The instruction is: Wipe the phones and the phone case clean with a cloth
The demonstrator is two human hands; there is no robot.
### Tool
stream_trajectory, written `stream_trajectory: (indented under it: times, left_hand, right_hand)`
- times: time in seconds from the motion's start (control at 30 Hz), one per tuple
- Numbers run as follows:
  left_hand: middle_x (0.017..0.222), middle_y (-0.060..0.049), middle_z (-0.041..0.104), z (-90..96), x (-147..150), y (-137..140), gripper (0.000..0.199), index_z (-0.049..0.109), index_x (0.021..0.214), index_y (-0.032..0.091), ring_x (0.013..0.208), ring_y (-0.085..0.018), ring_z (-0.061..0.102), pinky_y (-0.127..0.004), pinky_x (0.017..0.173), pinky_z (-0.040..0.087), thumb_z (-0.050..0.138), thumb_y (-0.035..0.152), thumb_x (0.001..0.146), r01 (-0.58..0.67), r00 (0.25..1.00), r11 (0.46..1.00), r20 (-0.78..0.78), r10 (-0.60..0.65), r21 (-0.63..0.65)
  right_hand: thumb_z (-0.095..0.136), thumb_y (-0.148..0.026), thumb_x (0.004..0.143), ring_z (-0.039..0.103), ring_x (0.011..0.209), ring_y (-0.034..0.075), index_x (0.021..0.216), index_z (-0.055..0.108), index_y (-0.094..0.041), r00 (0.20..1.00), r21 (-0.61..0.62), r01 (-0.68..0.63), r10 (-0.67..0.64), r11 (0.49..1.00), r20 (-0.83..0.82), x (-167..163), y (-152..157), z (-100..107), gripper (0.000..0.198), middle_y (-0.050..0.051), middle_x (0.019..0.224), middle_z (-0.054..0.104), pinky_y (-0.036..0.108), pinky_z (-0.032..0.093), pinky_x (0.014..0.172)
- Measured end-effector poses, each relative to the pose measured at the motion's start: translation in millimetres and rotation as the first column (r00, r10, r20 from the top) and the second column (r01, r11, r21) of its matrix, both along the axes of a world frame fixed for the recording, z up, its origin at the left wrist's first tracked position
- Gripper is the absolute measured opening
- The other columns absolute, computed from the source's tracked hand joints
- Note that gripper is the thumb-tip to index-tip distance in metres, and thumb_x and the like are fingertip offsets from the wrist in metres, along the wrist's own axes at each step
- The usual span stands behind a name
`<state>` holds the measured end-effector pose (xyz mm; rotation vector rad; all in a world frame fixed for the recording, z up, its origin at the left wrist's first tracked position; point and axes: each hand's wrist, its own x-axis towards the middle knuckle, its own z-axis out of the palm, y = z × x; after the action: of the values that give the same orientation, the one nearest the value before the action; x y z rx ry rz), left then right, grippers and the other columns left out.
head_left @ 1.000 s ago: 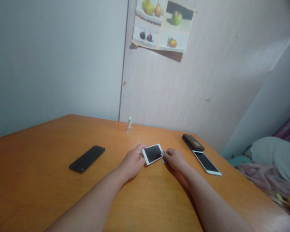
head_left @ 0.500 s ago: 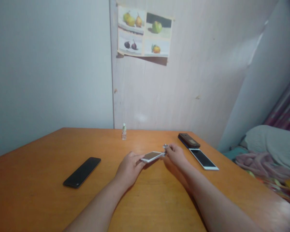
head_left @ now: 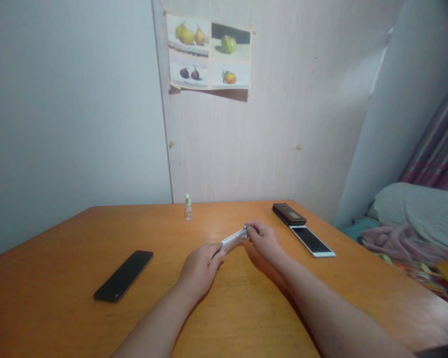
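My left hand (head_left: 200,268) is closed round the near end of a white smartphone (head_left: 233,241), thumb on the near side. The phone is held above the table, tilted up on its long edge. At its far right end, my right hand (head_left: 263,239) pinches a small silvery object (head_left: 245,229) against or very close to the phone. What that small piece is I cannot make out, and the fingers partly cover it. Right of my right hand lies another white phone (head_left: 312,241), dark screen up. A black phone (head_left: 124,276) lies flat to the left of my left hand.
A small clear bottle (head_left: 188,208) with a pale cap stands towards the back of the wooden table (head_left: 70,243). A brown wallet-like case (head_left: 289,214) lies at the back right, touching the white phone. Bedding (head_left: 414,214) is beyond the table's right edge.
My left hand has tipped the phone from nearly flat to a steep tilt, so its screen no longer shows plainly. The silvery object stays at its far end. The view has shifted slightly.
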<state>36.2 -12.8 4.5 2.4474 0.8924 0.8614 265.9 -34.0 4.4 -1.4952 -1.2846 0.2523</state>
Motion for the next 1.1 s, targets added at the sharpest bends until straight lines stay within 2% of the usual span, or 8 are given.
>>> stream_trajectory:
  times: [0.17,0.3,0.43,0.57,0.7,0.77,0.87,1.1]
  left_hand:
    - [0.096,-0.006,0.075,3.4,0.1,-3.0,0.030,0.070,0.096,0.022,0.087,-0.021,0.066,-0.026,0.069,0.040,0.045,0.039,0.098,0.028,1.000,0.999,0.016,-0.027,-0.032]
    - [0.106,-0.006,0.075,4.4,-0.3,-3.7,0.031,0.070,0.104,0.024,0.094,-0.021,0.066,-0.026,0.074,0.042,0.044,0.040,0.099,0.072,0.997,0.996,0.037,-0.070,-0.049]
    - [0.090,-0.005,0.074,5.0,0.2,-4.6,0.029,0.070,0.091,0.021,0.081,-0.020,0.066,-0.026,0.066,0.038,0.046,0.037,0.098,0.002,0.999,1.000,-0.040,-0.002,-0.005]
    - [0.086,-0.005,0.073,5.7,0.8,-5.7,0.029,0.068,0.084,0.020,0.077,-0.019,0.064,-0.026,0.064,0.037,0.046,0.035,0.097,-0.011,0.998,0.999,-0.056,0.013,0.039]
    - [0.092,-0.005,0.074,2.0,-0.3,-3.7,0.027,0.069,0.093,0.022,0.083,-0.020,0.066,-0.026,0.068,0.040,0.045,0.032,0.097,0.019,0.999,1.000,-0.030,-0.019,0.008]
    - [0.098,-0.006,0.075,-0.8,-1.2,-2.1,0.024,0.070,0.097,0.023,0.089,-0.022,0.067,-0.027,0.072,0.042,0.047,0.031,0.096,0.031,0.999,0.999,-0.010,-0.031,-0.004]
    - [0.101,-0.007,0.075,-2.1,-1.9,-1.4,0.023,0.070,0.096,0.022,0.092,-0.023,0.067,-0.028,0.075,0.042,0.048,0.031,0.095,0.028,1.000,1.000,-0.005,-0.028,-0.012]
    - [0.086,-0.006,0.072,4.3,0.3,-5.4,0.028,0.067,0.084,0.022,0.078,-0.020,0.063,-0.026,0.065,0.036,0.046,0.036,0.097,0.003,0.996,0.999,-0.090,0.000,0.033]
  right_hand:
    - [0.051,-0.026,0.090,0.066,0.086,0.019,0.094,0.073,-0.019,0.963,0.092,-0.196,0.174,0.976,0.206,-34.9,-17.6,8.5,0.023,0.006,0.091,0.074,0.031,0.049,0.080]
    - [0.050,-0.023,0.094,0.066,0.087,0.017,0.099,0.073,-0.021,0.890,0.087,-0.340,0.290,0.936,0.351,-52.1,-26.5,12.1,0.024,0.005,0.091,0.074,0.029,0.049,0.081]
    - [0.050,-0.024,0.093,0.067,0.088,0.019,0.096,0.074,-0.020,0.932,0.034,-0.127,0.108,0.991,0.346,-25.2,-17.6,12.6,0.025,0.007,0.093,0.074,0.031,0.049,0.081]
    - [0.051,-0.023,0.092,0.067,0.088,0.022,0.092,0.074,-0.018,0.947,-0.026,0.043,-0.033,0.999,0.320,-2.3,-10.3,12.2,0.024,0.009,0.091,0.074,0.032,0.049,0.079]
    - [0.049,-0.024,0.094,0.065,0.085,0.019,0.095,0.073,-0.020,0.932,0.042,-0.144,0.121,0.989,0.343,-32.4,-23.4,15.7,0.024,0.007,0.089,0.073,0.030,0.049,0.078]
    - [0.049,-0.023,0.095,0.064,0.086,0.017,0.096,0.073,-0.021,0.882,0.029,-0.301,0.267,0.953,0.389,-54.6,-33.6,18.8,0.024,0.005,0.090,0.073,0.029,0.048,0.080]
    - [0.049,-0.023,0.095,0.064,0.083,0.016,0.092,0.073,-0.023,0.842,-0.005,-0.389,0.357,0.921,0.405,-67.9,-40.4,22.0,0.024,0.004,0.087,0.072,0.028,0.048,0.077]
    - [0.050,-0.023,0.091,0.065,0.080,0.019,0.086,0.073,-0.020,0.964,-0.050,0.004,0.009,0.999,0.264,-7.0,-14.0,14.0,0.024,0.005,0.081,0.073,0.029,0.046,0.074]
